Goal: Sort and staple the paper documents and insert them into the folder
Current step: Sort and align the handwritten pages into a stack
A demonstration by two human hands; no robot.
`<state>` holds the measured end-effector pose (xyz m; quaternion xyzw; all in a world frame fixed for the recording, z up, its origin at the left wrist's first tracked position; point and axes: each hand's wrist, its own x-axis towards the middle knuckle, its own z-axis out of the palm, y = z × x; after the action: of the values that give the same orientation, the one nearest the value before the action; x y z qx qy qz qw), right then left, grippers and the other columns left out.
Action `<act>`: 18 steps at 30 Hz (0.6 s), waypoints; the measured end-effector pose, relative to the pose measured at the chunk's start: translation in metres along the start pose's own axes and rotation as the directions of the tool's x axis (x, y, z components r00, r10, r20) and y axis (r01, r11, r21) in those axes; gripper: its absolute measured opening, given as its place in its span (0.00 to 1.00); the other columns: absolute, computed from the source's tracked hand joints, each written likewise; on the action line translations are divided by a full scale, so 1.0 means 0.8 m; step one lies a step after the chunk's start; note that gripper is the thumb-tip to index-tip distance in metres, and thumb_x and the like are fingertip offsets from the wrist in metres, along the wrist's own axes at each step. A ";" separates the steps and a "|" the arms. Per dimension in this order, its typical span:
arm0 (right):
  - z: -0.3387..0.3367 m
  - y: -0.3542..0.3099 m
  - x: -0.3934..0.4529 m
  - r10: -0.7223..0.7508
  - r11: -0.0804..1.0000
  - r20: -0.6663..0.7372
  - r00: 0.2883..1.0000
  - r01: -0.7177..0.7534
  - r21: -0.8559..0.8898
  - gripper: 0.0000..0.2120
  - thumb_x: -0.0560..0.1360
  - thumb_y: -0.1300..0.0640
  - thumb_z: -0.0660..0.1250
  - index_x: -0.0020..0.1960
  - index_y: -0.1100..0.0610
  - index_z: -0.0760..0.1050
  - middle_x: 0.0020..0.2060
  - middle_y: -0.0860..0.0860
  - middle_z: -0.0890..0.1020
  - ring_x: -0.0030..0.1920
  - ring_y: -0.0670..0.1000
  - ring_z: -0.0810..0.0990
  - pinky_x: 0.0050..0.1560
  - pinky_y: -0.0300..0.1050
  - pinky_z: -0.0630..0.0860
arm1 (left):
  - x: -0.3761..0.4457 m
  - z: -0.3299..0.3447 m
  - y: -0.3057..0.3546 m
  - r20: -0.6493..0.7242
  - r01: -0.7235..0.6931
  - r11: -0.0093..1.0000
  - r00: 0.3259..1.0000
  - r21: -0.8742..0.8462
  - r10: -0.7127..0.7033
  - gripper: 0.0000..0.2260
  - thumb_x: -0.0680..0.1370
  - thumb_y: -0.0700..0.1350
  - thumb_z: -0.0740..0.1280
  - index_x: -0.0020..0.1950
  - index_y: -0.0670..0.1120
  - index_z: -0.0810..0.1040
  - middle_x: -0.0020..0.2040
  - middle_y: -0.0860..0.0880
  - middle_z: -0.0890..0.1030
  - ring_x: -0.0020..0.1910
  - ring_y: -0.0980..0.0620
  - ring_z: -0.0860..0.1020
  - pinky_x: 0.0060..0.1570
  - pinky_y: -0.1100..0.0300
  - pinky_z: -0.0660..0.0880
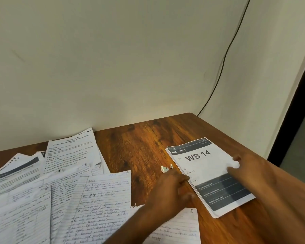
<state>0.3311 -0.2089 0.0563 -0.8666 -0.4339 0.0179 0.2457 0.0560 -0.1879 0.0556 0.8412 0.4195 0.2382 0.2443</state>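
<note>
Printed stack (209, 175): squared sheets headed "WS 14", dark bands top and bottom, lying near the right edge of the wooden surface (144, 138)
Left hand (167, 189): at the stack's near-left edge; fingers (185, 178) touching the side, thumb low on the corner, seemingly evening the edges; firm grip or plain touch cannot be told
Right hand (245, 166): laid on the stack's right side; fingers relaxed, pressing the top sheet flat
Loose pages (95, 199): ruled, handwritten, fanned and overlapping on the left; thin, limp, numbered in circles
Printed instruction sheet (70, 152): behind the fan, against the wall
Small white object (165, 168): just beside the stack; too blurred to name
Folder, stapler: none visible
Risk: smooth sheets sliding askew under uneven pressure; crooked staple likely; stack near the edge, prone to slipping off
</note>
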 end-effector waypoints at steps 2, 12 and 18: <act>0.002 -0.026 -0.017 -0.098 0.989 0.138 0.985 0.082 0.121 0.21 0.67 0.40 0.81 0.54 0.47 0.80 0.49 0.46 0.84 0.43 0.47 0.83 0.44 0.48 0.84 | -0.017 -0.019 -0.015 -0.003 0.018 0.997 1.000 0.071 -0.018 0.26 0.76 0.57 0.76 0.73 0.59 0.76 0.69 0.60 0.76 0.61 0.58 0.76 0.64 0.57 0.78; -0.001 -0.113 -0.122 -0.366 0.919 0.675 0.641 0.364 0.152 0.26 0.57 0.36 0.85 0.48 0.46 0.80 0.43 0.40 0.85 0.45 0.46 0.85 0.49 0.44 0.85 | -0.103 -0.095 -0.099 -0.001 0.320 0.943 0.947 0.093 -0.321 0.46 0.59 0.70 0.80 0.74 0.62 0.69 0.70 0.62 0.74 0.61 0.57 0.77 0.62 0.58 0.79; 0.030 -0.134 -0.128 -0.459 0.886 0.650 0.605 0.365 0.286 0.13 0.65 0.50 0.85 0.44 0.50 0.84 0.44 0.43 0.86 0.47 0.45 0.85 0.52 0.49 0.85 | -0.117 -0.103 -0.108 0.038 0.307 0.948 0.950 0.080 -0.311 0.39 0.63 0.61 0.84 0.71 0.61 0.73 0.56 0.65 0.75 0.49 0.59 0.78 0.47 0.68 0.77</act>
<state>0.1813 -0.2230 0.0636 -0.6524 -0.6799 0.3153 0.1128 -0.0952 -0.2018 0.0477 0.7791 0.5484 0.1605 0.2581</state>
